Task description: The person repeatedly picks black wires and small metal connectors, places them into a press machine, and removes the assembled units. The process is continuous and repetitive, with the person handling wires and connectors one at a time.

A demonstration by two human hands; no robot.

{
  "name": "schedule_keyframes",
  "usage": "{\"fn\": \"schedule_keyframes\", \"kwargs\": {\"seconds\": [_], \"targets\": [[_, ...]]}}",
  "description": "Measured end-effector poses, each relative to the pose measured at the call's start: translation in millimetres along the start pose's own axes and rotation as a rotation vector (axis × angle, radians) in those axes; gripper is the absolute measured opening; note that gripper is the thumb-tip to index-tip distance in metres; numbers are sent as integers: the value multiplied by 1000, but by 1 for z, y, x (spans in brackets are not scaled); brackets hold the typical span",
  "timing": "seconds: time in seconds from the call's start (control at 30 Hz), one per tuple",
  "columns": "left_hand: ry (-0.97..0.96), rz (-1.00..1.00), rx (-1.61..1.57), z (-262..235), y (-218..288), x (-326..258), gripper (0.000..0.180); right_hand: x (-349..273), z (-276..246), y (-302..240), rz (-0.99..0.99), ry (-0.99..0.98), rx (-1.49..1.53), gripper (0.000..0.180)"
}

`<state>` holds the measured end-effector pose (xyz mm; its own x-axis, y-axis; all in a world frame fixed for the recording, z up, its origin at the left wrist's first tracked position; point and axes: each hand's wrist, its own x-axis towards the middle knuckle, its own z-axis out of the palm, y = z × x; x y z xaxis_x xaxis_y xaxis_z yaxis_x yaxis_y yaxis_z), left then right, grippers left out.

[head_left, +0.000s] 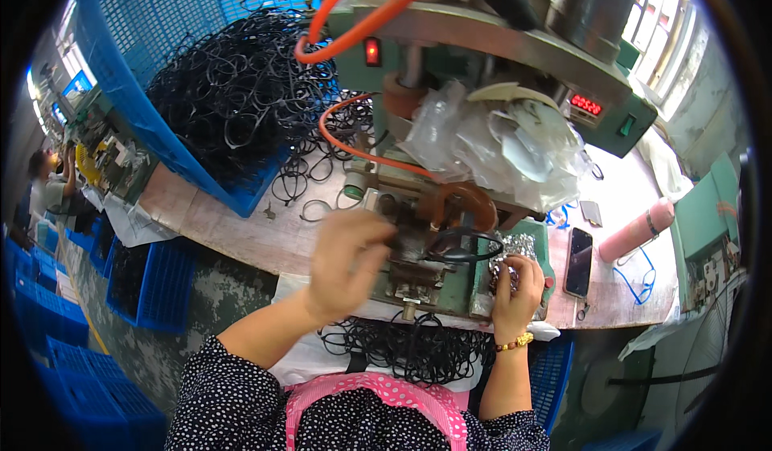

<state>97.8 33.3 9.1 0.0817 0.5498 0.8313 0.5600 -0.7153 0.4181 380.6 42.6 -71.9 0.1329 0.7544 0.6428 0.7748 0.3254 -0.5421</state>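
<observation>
My left hand (347,264) is smeared by motion beside the fixture (416,272) at the foot of a green press. Its fingers bend toward the fixture, and whether they hold anything does not show. A black loop-shaped strap (492,251) lies across the fixture's right side, its near end hidden among the press parts. My right hand (521,292) reaches into a green tray (540,246) of small shiny metal pieces (515,247). Its fingers are curled together at the pieces; what is between them is hidden.
A blue crate (233,197) heaped with black straps (233,97) stands at the far left. More straps (410,346) lie across my lap. Orange hoses (386,4) and plastic bags (498,141) hang at the press. A phone (578,262) and pink bottle (637,232) are at right.
</observation>
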Motion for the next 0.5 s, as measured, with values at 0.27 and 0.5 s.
{"fn": "schedule_keyframes", "kwargs": {"seconds": [0.27, 0.5], "targets": [[-536, -739, 313, -33, -194, -93, 30, -9, 7, 8, 22, 215, 75, 11], [-486, -437, 385, -43, -218, -117, 11, -9, 4, 16, 9, 287, 158, 15]]}}
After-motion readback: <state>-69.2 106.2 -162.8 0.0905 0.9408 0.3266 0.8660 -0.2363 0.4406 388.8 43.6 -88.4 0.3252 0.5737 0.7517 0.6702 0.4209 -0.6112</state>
